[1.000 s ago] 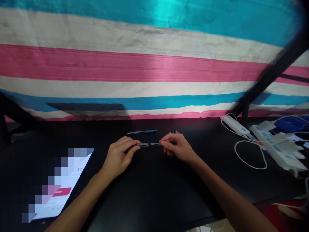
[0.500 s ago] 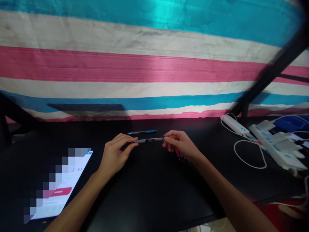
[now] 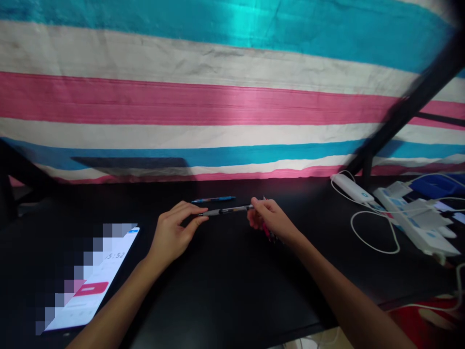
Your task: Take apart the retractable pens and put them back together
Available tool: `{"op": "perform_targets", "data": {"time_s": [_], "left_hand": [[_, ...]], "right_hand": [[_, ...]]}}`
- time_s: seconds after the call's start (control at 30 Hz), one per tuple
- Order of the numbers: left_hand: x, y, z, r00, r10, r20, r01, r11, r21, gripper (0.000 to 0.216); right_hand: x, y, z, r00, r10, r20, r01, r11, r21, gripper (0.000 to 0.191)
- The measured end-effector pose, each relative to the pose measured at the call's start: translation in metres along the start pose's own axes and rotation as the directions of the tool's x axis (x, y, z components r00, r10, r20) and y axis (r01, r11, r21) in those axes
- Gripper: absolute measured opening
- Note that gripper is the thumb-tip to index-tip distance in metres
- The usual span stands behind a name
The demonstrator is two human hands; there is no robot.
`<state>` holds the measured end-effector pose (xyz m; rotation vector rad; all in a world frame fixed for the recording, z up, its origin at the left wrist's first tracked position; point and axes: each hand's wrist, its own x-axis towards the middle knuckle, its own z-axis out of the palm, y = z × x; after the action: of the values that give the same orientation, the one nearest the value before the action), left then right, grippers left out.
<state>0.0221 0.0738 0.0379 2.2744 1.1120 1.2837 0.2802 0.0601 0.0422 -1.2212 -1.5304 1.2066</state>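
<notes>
A slim pen (image 3: 232,210) with a grey grip and a clear barrel is held level just above the black desk, between my two hands. The thumb and fingers of my left hand (image 3: 176,230) pinch its grey end. At the opposite end, my right hand (image 3: 271,218) is closed around the tip of the barrel, with the thumb up against it. Behind the held pen lies a blue pen (image 3: 213,199), touched by neither hand. Something pink and slender (image 3: 267,232) shows under my right hand, mostly hidden by it.
A lit phone or tablet (image 3: 92,286), partly pixelated, lies left of my left forearm. On the right are a white power strip (image 3: 417,223), a white device (image 3: 352,188) and looping cables. A striped sheet (image 3: 232,104) hangs behind the desk (image 3: 218,291).
My right hand has shifted slightly right along the pen, its thumb now raised nearer the pen's end. My left hand keeps its pinch. The screen's digits have advanced.
</notes>
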Motion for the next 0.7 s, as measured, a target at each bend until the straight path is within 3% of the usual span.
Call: {"op": "perform_targets", "data": {"time_s": [0.07, 0.17, 0.27, 0.37, 0.47, 0.53, 0.63, 0.7], "left_hand": [[0.0, 0.0004, -0.0001, 1.0, -0.01, 0.002, 0.01, 1.0, 0.005, 0.014], [0.0005, 0.0001, 0.0002, 1.0, -0.014, 0.002, 0.013, 1.0, 0.012, 0.013], [0.0008, -0.0008, 0.0002, 1.0, -0.02, 0.018, 0.02, 1.0, 0.009, 0.013], [0.0009, -0.0017, -0.0003, 0.999, -0.038, 0.032, 0.038, 0.999, 0.012, 0.014], [0.0009, -0.0016, -0.0009, 0.999, -0.037, 0.039, 0.037, 0.999, 0.008, 0.015], [0.0009, -0.0009, -0.0012, 0.998, -0.036, 0.043, 0.035, 0.999, 0.012, 0.014], [0.0012, 0.0005, -0.0019, 0.997, -0.051, 0.053, 0.05, 0.998, 0.026, 0.014], [0.0016, 0.001, -0.0023, 0.996, -0.066, 0.066, 0.064, 0.997, 0.03, 0.015]], "right_hand": [[-0.0002, -0.0014, -0.0006, 0.998, -0.064, -0.007, 0.064, 0.998, 0.017, 0.028], [-0.0002, -0.0022, -0.0004, 0.997, -0.059, 0.048, 0.061, 0.997, -0.04, 0.028], [0.0007, 0.0004, 0.0011, 0.999, 0.043, 0.032, -0.04, 0.995, -0.088, 0.052], [0.0012, 0.0022, 0.0011, 1.0, -0.029, -0.01, 0.029, 1.0, -0.011, 0.033], [0.0006, 0.001, -0.0006, 0.99, -0.137, 0.019, 0.138, 0.99, -0.018, 0.031], [0.0, -0.0001, -0.0012, 0.991, -0.123, 0.055, 0.127, 0.989, -0.071, 0.021], [-0.0002, 0.0, -0.0001, 0.994, -0.048, 0.096, 0.059, 0.991, -0.123, 0.036], [0.0, 0.0013, 0.001, 0.995, -0.062, 0.077, 0.072, 0.988, -0.134, 0.032]]}}
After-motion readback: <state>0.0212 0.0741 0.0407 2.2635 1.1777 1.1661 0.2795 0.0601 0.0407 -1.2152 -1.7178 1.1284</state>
